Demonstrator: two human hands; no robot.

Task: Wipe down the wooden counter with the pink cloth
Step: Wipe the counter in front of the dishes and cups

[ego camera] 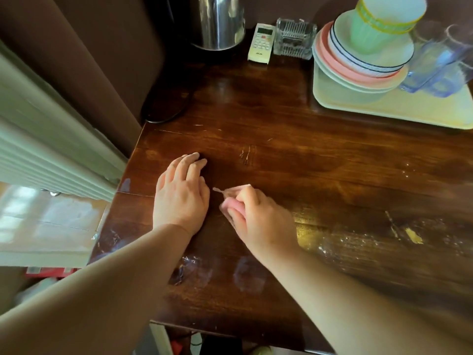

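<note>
The dark wooden counter fills the middle of the head view, with pale smears and crumbs along its right and near parts. My left hand lies flat on the wood near the counter's left edge, fingers straight. Just right of it my right hand grips a bunched pink cloth and holds it down on the counter. Most of the cloth is hidden under my fingers; only a pink fold and a thin pale corner show.
A steel kettle stands at the back, with a white remote and a glass ashtray beside it. At the back right a pale tray carries stacked plates, cups and blue glasses. A black cable loops at the back left.
</note>
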